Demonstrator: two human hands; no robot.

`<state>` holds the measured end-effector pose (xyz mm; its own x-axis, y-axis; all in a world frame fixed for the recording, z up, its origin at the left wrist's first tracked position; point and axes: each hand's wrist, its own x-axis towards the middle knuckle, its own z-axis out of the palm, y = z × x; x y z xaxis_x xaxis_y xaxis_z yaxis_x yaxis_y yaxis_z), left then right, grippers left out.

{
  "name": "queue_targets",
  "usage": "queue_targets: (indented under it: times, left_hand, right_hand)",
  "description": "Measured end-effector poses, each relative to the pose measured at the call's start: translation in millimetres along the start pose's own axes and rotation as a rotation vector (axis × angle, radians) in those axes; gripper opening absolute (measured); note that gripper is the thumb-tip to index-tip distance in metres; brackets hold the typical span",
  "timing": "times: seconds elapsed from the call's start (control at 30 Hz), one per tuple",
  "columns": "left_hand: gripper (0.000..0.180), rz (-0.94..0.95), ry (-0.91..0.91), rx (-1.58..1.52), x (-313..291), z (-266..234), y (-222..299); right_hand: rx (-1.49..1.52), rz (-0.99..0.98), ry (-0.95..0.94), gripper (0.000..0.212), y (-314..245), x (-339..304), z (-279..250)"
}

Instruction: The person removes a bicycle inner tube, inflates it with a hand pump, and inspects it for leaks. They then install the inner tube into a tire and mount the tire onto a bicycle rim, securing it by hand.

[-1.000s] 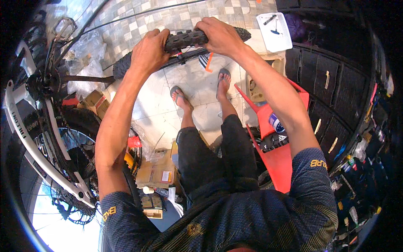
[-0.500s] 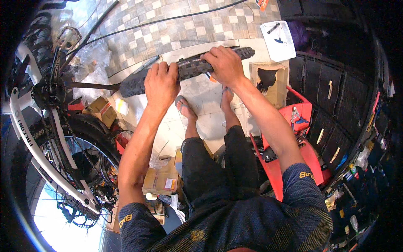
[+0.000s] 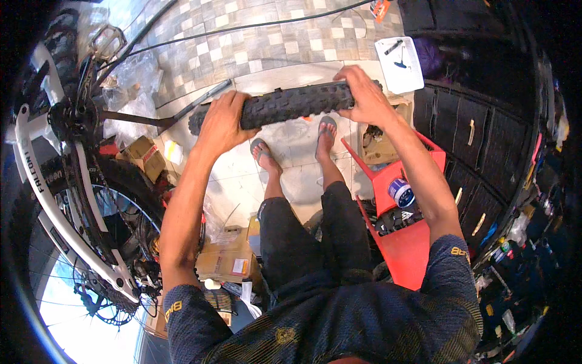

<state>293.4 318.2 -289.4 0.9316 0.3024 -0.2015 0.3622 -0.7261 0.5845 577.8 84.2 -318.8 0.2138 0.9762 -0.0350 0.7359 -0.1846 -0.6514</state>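
Observation:
A black knobby bicycle tyre (image 3: 297,104) is seen nearly edge-on, held up in front of me over the floor. My left hand (image 3: 223,122) is closed round its left part, fingers over the far side and thumb on the near side. Near the tyre's right end, my right hand (image 3: 366,102) grips it the same way, fingers curled over the top. The tread between the two hands is in plain sight. What lies under the tyre is hidden.
On the left stands a white bicycle frame (image 3: 66,233) with a rear wheel. A red stool-like seat (image 3: 400,249) with a blue-and-white tub (image 3: 401,193) is beside my right arm. A white tray (image 3: 401,76) lies far right, cardboard boxes (image 3: 221,258) near left. Black drawers (image 3: 479,136) line the right.
My hands are farther apart; the right one has moved right along the tyre. The tyre has shifted slightly right and lies more level. The tub has come into sight.

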Motion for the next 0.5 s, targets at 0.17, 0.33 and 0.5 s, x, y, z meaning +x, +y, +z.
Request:
queue_targets:
  times: [0.17, 0.33, 0.5]
  left_hand:
    - [0.056, 0.007, -0.051, 0.057, 40.9, -0.2, 3.3]
    - [0.052, -0.046, 0.008, 0.010, 76.5, -5.9, -10.0]
    - [0.050, -0.150, 0.085, 0.103, 105.1, -20.1, -40.5]
  right_hand:
    - [-0.138, -0.109, -0.195, 0.068, -55.7, 62.0, -6.4]
    - [-0.280, -0.056, -0.437, 0.048, -59.1, 150.0, 24.6]
    - [-0.354, 0.045, -0.403, 0.038, -66.4, 197.5, 33.9]
